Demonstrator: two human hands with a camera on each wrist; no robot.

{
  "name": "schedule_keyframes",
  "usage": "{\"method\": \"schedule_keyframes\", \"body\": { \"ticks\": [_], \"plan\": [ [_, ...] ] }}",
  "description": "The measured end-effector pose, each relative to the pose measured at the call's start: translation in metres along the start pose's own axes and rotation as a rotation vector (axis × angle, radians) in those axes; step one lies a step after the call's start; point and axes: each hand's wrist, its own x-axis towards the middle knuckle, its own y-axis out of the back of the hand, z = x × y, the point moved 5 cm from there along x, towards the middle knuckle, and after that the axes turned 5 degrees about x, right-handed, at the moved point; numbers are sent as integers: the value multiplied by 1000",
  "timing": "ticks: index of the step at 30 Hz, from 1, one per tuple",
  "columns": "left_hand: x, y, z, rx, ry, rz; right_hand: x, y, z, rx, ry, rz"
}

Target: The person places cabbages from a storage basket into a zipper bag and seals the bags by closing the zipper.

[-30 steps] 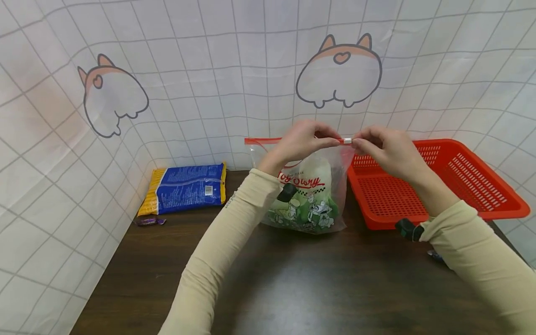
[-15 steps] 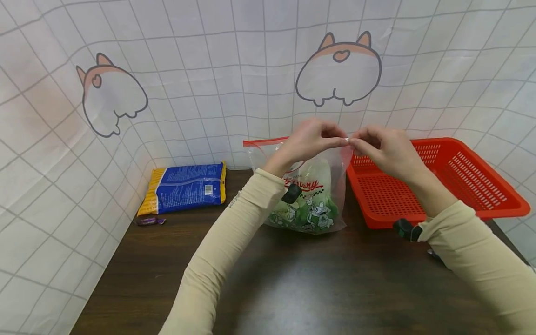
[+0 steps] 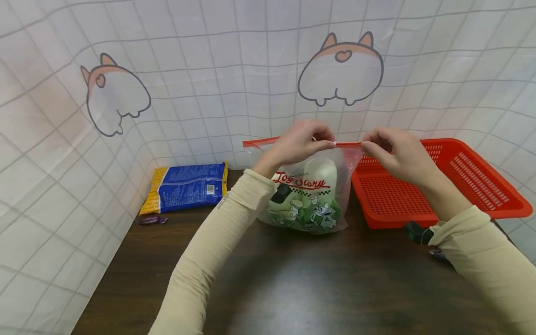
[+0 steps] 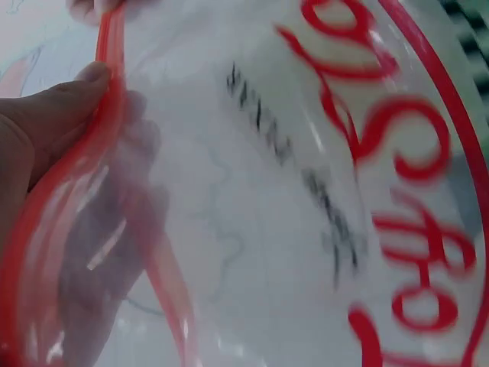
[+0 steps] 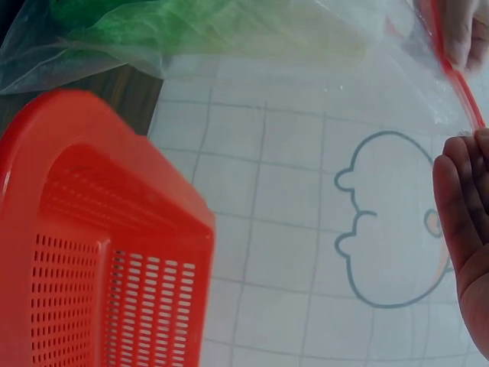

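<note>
- Since the earlier frame my right hand has slid right along the red zip strip; a gap now shows between the hands where they were nearly touching.
- The clear printed plastic zip bag stands upright on the dark wooden table, just left of the red perforated plastic basket.
- Left hand pinches the strip near the middle, fingers curled; right hand pinches it further right.
- Strip's long axis runs left-right; right hand is nearer its right end.
- Left wrist view shows the fingers on the strip close up; head view alone shows a blue-and-yellow snack packet well apart.
</note>
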Motion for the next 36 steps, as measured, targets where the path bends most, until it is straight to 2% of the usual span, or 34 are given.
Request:
{"method": "schedule_keyframes", "body": {
  "ticks": [4,7,12,21,27,36],
  "plan": [
    [-6,4,-5,43,24,-26,-3,1,3,-3,-2,-3],
    [-10,7,-9,40,39,-37,-4,1,5,-3,-1,-3],
    [-17,11,-16,36,50,-33,-6,2,7,11,-1,-5],
    [-35,23,-30,91,60,-39,-10,3,12,18,-20,-2],
    [-53,37,-46,108,93,10,-12,6,18,-4,-25,3],
    [-89,59,-73,61,164,91,-16,11,25,18,-26,7]
  ]
}}
